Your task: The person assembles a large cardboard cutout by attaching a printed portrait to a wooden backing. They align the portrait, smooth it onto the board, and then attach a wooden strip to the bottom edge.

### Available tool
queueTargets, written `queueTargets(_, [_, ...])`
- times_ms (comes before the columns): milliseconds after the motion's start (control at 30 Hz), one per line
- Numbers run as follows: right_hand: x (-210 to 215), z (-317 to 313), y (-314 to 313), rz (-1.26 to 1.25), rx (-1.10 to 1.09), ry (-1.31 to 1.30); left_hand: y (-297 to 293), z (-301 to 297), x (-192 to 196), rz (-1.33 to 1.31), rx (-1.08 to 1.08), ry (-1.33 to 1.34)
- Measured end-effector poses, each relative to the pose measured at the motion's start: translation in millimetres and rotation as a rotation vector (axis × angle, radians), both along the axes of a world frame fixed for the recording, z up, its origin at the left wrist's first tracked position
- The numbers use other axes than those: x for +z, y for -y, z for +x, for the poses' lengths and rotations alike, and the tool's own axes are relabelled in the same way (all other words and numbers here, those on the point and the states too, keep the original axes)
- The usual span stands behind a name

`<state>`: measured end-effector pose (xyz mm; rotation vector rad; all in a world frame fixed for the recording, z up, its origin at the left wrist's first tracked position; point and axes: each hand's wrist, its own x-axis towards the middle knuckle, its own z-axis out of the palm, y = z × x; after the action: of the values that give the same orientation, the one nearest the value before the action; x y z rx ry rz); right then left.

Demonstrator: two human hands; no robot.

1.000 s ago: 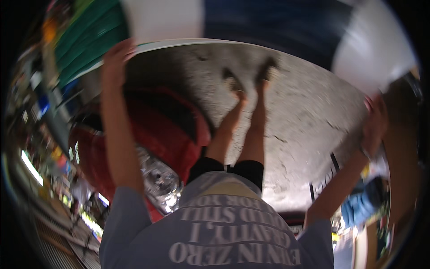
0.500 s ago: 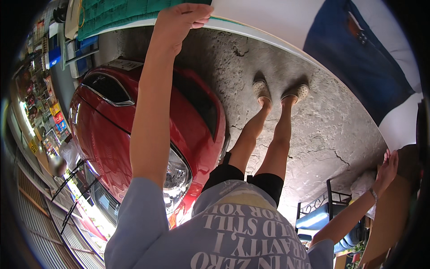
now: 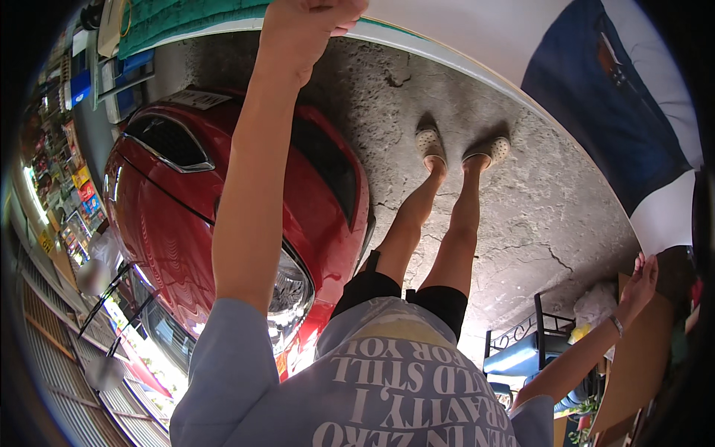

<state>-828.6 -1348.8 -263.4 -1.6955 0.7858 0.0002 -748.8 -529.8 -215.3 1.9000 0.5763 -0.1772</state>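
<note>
A large white sheet [image 3: 462,26] with a dark blue, jeans-like shape printed on it spreads across the top and right. Its long edge curves from my left hand down to my right. My left hand [image 3: 313,22] is closed at that edge, beside a green quilted cloth [image 3: 186,30]; the picture's top rim cuts off part of the fingers. At the lower right corner of the sheet, my right hand [image 3: 639,289] has its fingertips pressed together on the edge. The left arm reaches straight up, and the right arm stretches out to the side.
A red car [image 3: 179,201] stands close on my left. Cracked concrete floor [image 3: 521,216] lies under my feet. To the lower right are a metal-framed chair [image 3: 521,357] with a blue seat and a brown board [image 3: 633,365]. Shelves with colourful packets [image 3: 82,186] line the far left.
My left hand sits slightly higher, nearer the top rim, still closed on the sheet's edge. The car and floor have shifted a little left in view. My right hand keeps its pinch.
</note>
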Motion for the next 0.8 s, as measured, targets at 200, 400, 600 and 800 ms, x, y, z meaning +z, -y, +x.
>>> queueTargets(200, [6.9, 1.3, -39.1, -0.201, -0.015, -0.012, 9.5, -6.8, -7.1, 0.101, 0.052, 0.027])
queueTargets(400, [11.2, -0.9, -102.4, -0.493, -0.012, 0.08, 50.8, -11.0, 4.7, 0.456, 0.125, 0.17])
queueTargets(600, [8.4, 3.7, -142.3, -0.752, -0.041, 0.178, 67.7, -12.0, -5.1, 0.957, -0.412, 0.562])
queueTargets(800, [12.7, 7.7, -157.5, -0.903, -0.006, 0.205, 85.1, -13.7, -7.0, 0.837, -0.434, 0.674])
